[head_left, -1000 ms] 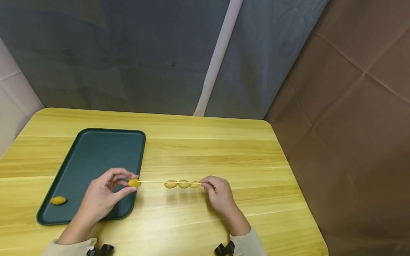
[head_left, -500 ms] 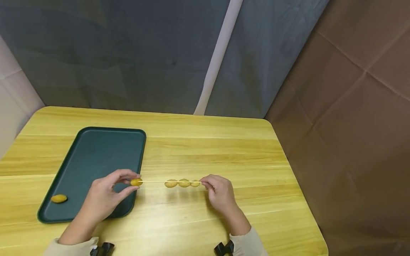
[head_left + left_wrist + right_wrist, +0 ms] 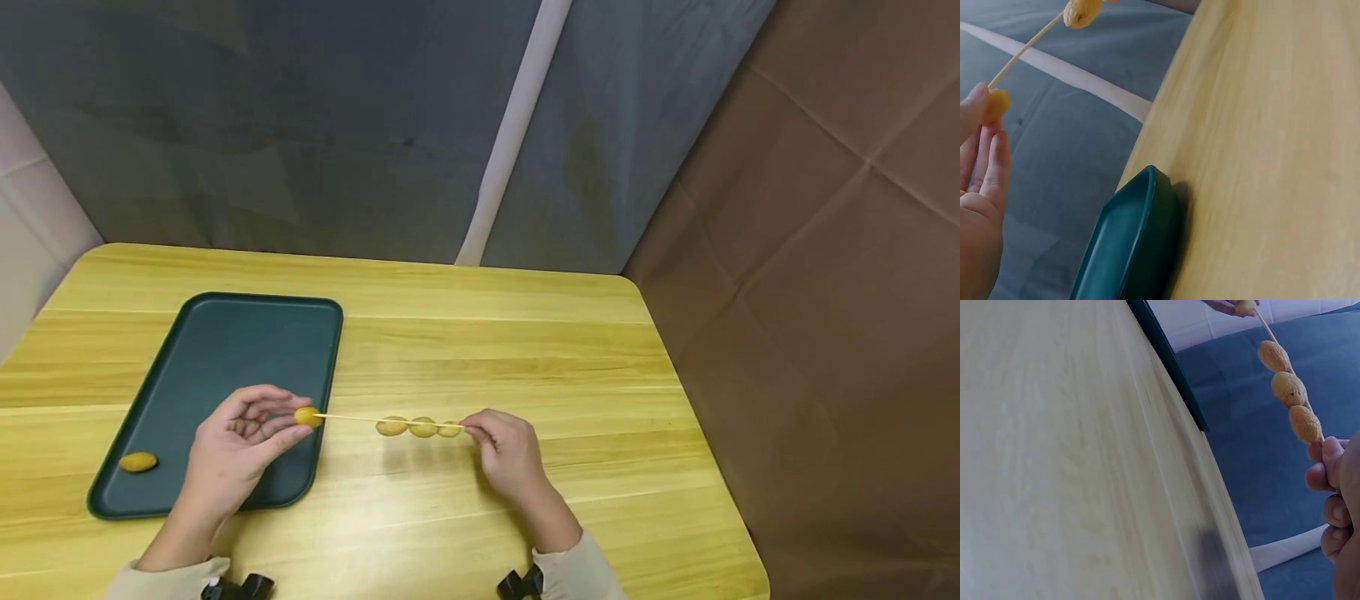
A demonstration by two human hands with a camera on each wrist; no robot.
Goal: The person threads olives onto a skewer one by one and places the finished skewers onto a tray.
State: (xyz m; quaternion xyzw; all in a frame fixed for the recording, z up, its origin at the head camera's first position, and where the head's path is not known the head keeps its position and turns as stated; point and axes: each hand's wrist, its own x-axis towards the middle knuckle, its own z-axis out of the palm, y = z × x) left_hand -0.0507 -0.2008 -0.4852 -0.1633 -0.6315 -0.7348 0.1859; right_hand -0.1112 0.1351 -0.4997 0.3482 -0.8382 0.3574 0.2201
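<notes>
My right hand [image 3: 510, 454] pinches one end of a thin wooden skewer [image 3: 348, 417] between thumb and fingers. Threaded on it near that hand are three oval, golden-brown food balls with a wrinkled surface, among them a middle ball [image 3: 1289, 389]. Over the tray's right edge, my left hand [image 3: 236, 442] pinches another oval ball [image 3: 307, 417] at the skewer's far end. The stick meets this ball's right side. One more oval ball [image 3: 138, 462] lies alone at the tray's lower left.
A dark green rectangular tray [image 3: 225, 304] stands on the left of the wooden table [image 3: 487, 333]. Grey cloth [image 3: 300, 150] hangs behind the table and brown cloth [image 3: 825, 333] on the right. Black wrist cameras sit at both sleeves.
The left hand has shifted a little left and up, and its ball has turned. The skewer now slants slightly upward to the left. The right hand has moved a touch left.
</notes>
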